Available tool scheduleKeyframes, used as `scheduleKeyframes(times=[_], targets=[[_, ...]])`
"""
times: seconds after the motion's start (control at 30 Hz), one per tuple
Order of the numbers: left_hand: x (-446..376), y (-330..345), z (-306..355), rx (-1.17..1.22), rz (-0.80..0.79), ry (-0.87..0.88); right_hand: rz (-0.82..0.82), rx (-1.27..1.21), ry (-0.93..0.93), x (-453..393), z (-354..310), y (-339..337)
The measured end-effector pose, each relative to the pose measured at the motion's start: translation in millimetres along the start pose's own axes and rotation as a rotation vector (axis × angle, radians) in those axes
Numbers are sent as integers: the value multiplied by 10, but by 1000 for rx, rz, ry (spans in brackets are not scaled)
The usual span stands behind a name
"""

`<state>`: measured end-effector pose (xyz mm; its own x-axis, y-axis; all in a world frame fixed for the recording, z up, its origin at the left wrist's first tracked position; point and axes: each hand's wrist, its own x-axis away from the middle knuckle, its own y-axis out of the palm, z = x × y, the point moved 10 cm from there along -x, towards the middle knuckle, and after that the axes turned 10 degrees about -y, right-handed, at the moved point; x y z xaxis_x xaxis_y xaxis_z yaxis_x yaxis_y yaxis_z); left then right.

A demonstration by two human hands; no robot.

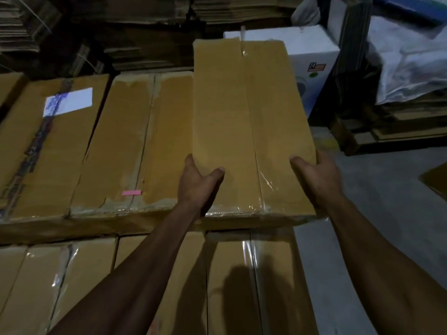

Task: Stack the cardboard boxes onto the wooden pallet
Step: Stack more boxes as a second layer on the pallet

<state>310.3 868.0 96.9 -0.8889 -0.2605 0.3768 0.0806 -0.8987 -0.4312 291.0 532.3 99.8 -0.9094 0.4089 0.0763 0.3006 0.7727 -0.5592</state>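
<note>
Dim storeroom, grey concrete floor (377,213), flattened cardboard stacks (145,32) along the back, white carton (312,56) behind. Long taped cardboard box (244,117) sits at the right end of the top row of boxes (96,146). Left hand (197,182) and right hand (314,175) grip its near sides, thumbs on top, fingers hidden down the sides.

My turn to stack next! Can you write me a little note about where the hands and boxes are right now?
Left hand: grips the near left edge of the long cardboard box, thumb on top.
Right hand: grips its right edge.
This box sits at the right end of the top row, beside the taped box and the labelled box.
Done: lower layer filled, top row nearly across.
Left: settle this box. The pallet is hidden.
</note>
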Motion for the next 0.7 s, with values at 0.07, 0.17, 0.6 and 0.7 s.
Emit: scheduleKeyframes(times=[0.07, 0.17, 0.6, 0.7], targets=[[-191, 16, 37, -126, 24, 19, 0, 38, 8, -154, 13, 71], [-388, 57, -30, -442, 50, 45, -42, 76, 24, -305, 103, 303], [-394, 153, -200, -771, 94, 279, -104, 148, -73, -400, 122, 541], [-411, 188, -212, -791, 100, 269, -110, 178, -107, -413, 112, 580]])
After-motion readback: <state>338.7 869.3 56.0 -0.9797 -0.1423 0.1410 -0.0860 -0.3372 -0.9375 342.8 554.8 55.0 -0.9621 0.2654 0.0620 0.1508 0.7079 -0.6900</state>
